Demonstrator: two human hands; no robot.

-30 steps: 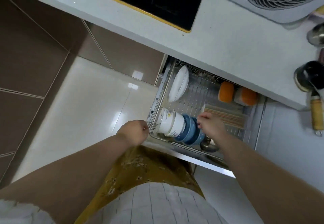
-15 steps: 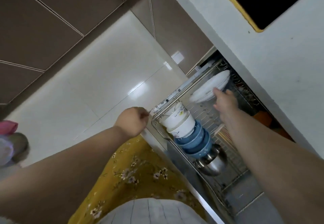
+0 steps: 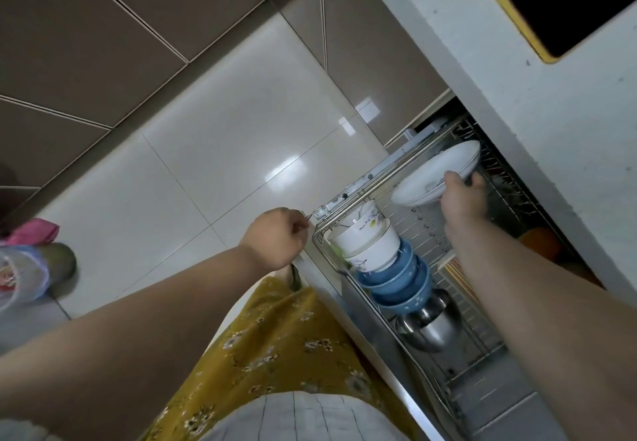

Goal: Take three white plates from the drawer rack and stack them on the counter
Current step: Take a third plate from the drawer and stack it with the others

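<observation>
My right hand (image 3: 460, 195) reaches into the wire drawer rack (image 3: 431, 233) at the right of the frame, thumb on the near face and fingers curled behind the rim of the white plates (image 3: 436, 173), clamped on them. The plates are smooth, glossy and round, standing tilted on edge in the rack's upper part, just under the pale, speckled counter (image 3: 568, 123) that runs down the right side. How many plates sit in my grasp I cannot tell.

My left hand (image 3: 275, 237) is a closed fist at the centre of the frame, fingers pinched together on the thin metal corner of the rack's front rail.

Below the plates, a row of nested bowls lies on its side: white bowls (image 3: 365, 244) with a fine branch pattern, then blue bowls (image 3: 400, 278) with tiny white dots, then a shiny steel bowl (image 3: 431, 323). The rack is thin chrome wire in a grid.

Glossy cream floor tiles (image 3: 206, 171) fill the middle left, with matte brown tiles above them.
</observation>
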